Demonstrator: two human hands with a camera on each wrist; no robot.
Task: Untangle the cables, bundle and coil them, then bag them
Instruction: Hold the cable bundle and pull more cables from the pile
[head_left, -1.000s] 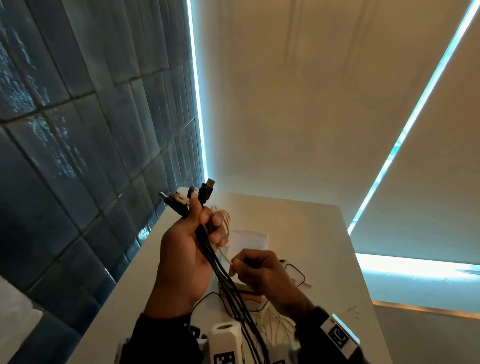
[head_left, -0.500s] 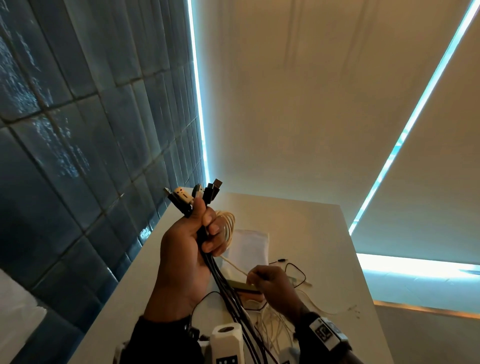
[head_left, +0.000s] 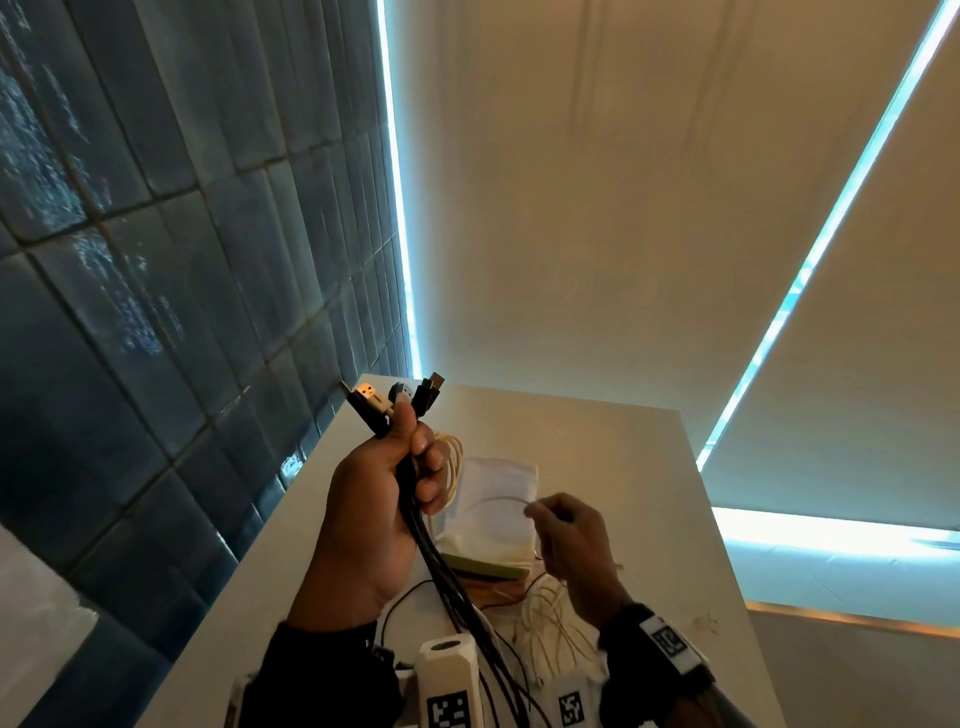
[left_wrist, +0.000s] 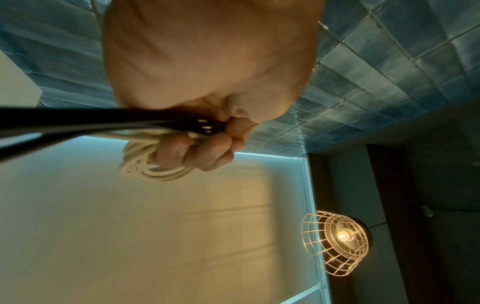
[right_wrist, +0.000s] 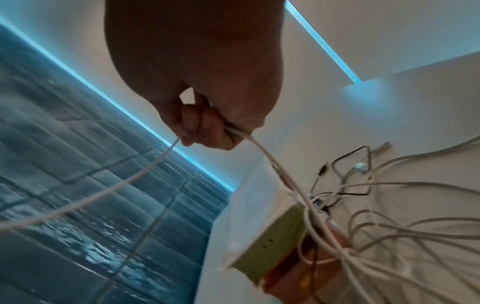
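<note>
Since the earlier frames our right hand (head_left: 569, 545) had risen from low over the pile to about the height of the left palm, drawing a thin white cable (right_wrist: 124, 183) up with it, and our left hand (head_left: 374, 514) had stayed raised with its load. We held the left hand clenched round a bundle of black cables (head_left: 447, 577), thumb on top, with the plugs (head_left: 400, 397) fanned out above the fist and the black leads hanging down past the wrist. A coil of cream cable (left_wrist: 145, 164) looped round the left fingers (left_wrist: 197, 152), held in the same grip. We pinched the thin white cable between the right thumb and curled fingers; from the pinch one run arced toward the left hand, while the other dropped to the loose tangle of white and black cables (right_wrist: 389, 205) lying on the white table (head_left: 623, 467). A white bag (head_left: 493, 499) lay flat on the table beyond the hands, on a green and orange box (right_wrist: 272, 246), touching the tangle. A blue tiled wall (head_left: 156, 260) stood to the left, and a lit wire-cage lamp (left_wrist: 337, 242) showed in the left wrist view.
</note>
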